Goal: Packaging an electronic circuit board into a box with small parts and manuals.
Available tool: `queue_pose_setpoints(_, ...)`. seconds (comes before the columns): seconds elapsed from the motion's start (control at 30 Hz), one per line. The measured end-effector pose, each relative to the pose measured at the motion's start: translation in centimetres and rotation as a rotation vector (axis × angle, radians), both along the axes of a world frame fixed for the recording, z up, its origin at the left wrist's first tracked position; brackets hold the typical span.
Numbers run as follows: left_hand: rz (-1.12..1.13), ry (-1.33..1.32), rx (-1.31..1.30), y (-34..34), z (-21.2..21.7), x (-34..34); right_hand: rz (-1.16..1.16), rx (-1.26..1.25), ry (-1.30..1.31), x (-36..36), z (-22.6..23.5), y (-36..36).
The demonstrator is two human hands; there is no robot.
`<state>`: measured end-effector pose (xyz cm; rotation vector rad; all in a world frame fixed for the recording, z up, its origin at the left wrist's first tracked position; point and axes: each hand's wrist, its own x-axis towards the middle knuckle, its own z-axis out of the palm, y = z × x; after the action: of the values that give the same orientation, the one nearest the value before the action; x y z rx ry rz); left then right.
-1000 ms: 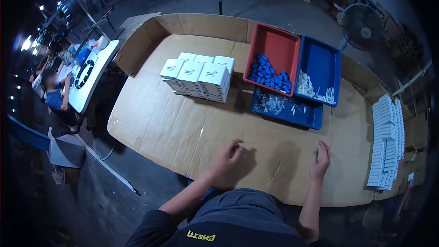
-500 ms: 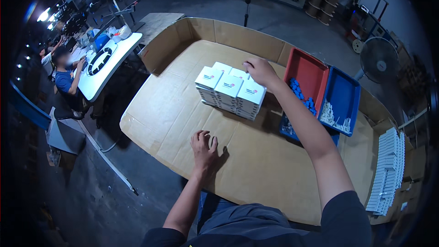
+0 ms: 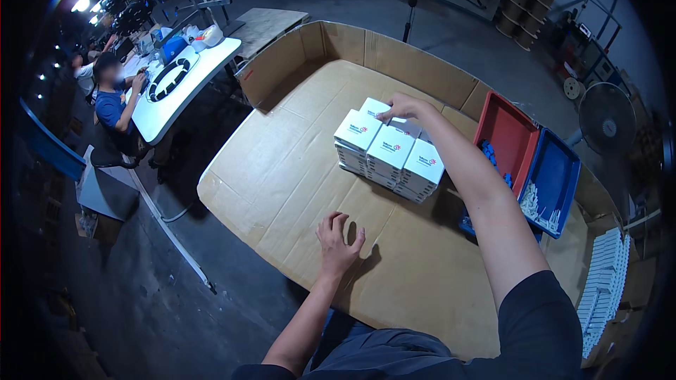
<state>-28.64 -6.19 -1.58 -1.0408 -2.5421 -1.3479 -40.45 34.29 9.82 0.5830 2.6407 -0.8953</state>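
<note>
A block of several small white boxes [image 3: 389,149] is stacked on the cardboard-covered table [image 3: 296,162]. My right hand [image 3: 399,107] reaches out over the stack and rests its fingers on a box in the far row. Whether it grips that box I cannot tell. My left hand [image 3: 336,241] lies flat on the cardboard near the front edge, fingers spread, holding nothing.
A red bin [image 3: 508,135] and a blue bin [image 3: 553,181] with small parts stand to the right. Flat white cartons [image 3: 603,281] are piled at the far right. Cardboard walls [image 3: 415,63] rim the table's back. A seated person [image 3: 113,102] works at a white table [image 3: 184,77] on the left.
My right arm has stretched from the table's front to the far side of the box stack. My left hand has stayed on the cardboard. My view has shifted closer to the boxes.
</note>
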Motion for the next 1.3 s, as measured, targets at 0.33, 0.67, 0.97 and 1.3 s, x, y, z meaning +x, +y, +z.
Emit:
queue_pose_setpoints(0.33,-0.003,0.016,0.027,0.5,-0.5,-0.1,-0.257,0.120,0.720,3.5,5.6,-1.1)
queue_pose_setpoints(0.67,-0.016,-0.004,0.008,-0.8,-0.5,1.4,-0.107,-0.202,1.239,24.1,15.5,-12.7)
queue_pose_setpoints(0.97,-0.152,-0.278,0.255,0.3,-1.4,1.5,-0.345,-0.661,1.075,38.4,11.1,-19.6)
queue_pose_setpoints(1.3,-0.929,-1.811,-0.040,4.5,10.3,19.3,-0.662,-0.850,0.967,48.7,-0.9,-27.6)
